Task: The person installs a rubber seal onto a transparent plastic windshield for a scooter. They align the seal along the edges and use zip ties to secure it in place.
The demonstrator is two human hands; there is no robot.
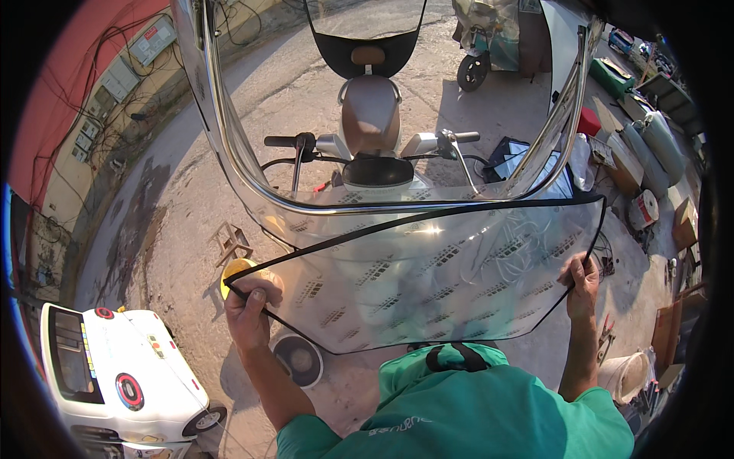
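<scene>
A large clear plastic sheet (428, 283) with black edging and printed dark marks is stretched between my two hands. My left hand (250, 314) pinches its left corner, with the thumb on top of the edging. At the right edge, my right hand (582, 284) is closed around the border. Just beyond the sheet stands a scooter (372, 115) with handlebars and a brown seat. A bent chrome tube frame (367, 208) curves over its front, and the sheet's far edge lies close below this tube. Whether the two are joined, I cannot tell.
To the left are a small white vehicle (122, 367), a dark round-topped object (298, 361), a yellow round item (235, 274) and a small stool (233, 241). Rolls (657, 145), boxes and a white bucket (623, 377) line the right. Another vehicle's wheel (473, 73) stands behind.
</scene>
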